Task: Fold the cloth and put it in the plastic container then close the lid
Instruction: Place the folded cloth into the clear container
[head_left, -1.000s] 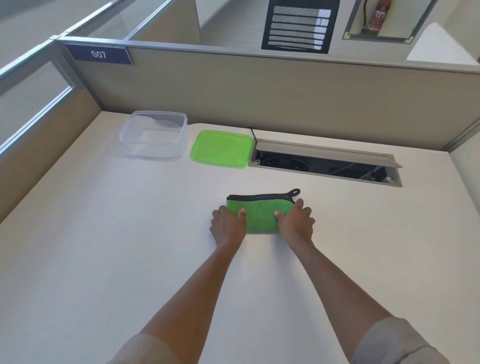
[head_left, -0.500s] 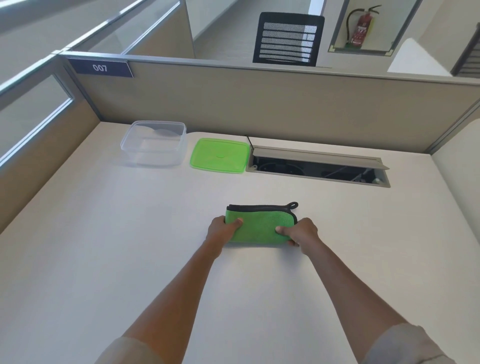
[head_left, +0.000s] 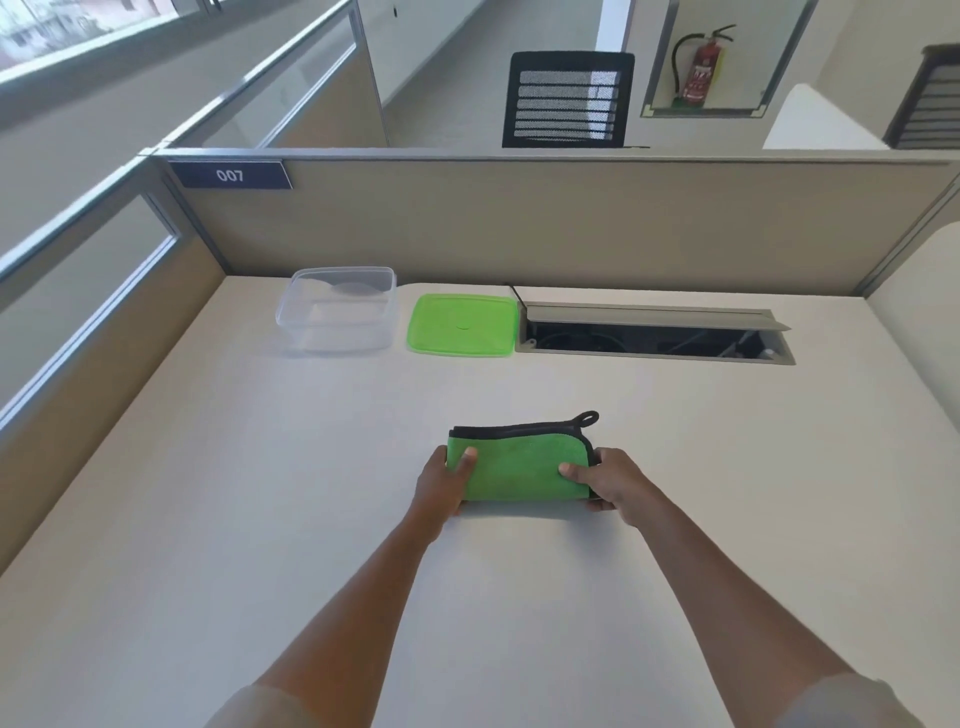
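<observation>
- Beige cubicle partitions (head_left: 571, 223) wall in your pale surface (head_left: 260, 519); a plate marked 007 (head_left: 229, 175) sits at about 10 o'clock, and an office chair (head_left: 569, 98) and a fire extinguisher (head_left: 698, 67) show beyond the far wall.
- At the centre lies the green cloth (head_left: 517, 467), already folded into a compact rectangle, its black-trimmed edge turned to 12 o'clock and a small black hanging loop (head_left: 587, 418) poking out at its 1 o'clock corner.
- Your left hand (head_left: 441, 486) pinches the cloth's 9 o'clock end, thumb on top and fingers out of sight beneath.
- Your right hand (head_left: 610, 480) pinches the 3 o'clock end the same way, thumb on top.
- The clear plastic container (head_left: 337, 309) stands open at about 11 o'clock, well apart from the cloth; the green lid (head_left: 462, 325) lies flat just beside it, next to an open cable tray (head_left: 654, 335).
- Expect the cloth to be light, soft and floppy: the layers will likely slip apart or sag in the middle if you lift by one end only.
- Keep both short ends pinched through all layers, or slide the fingers under the middle, so the fold holds on its way to the container.
- The lid looks thin and flexible; take it by an edge.
</observation>
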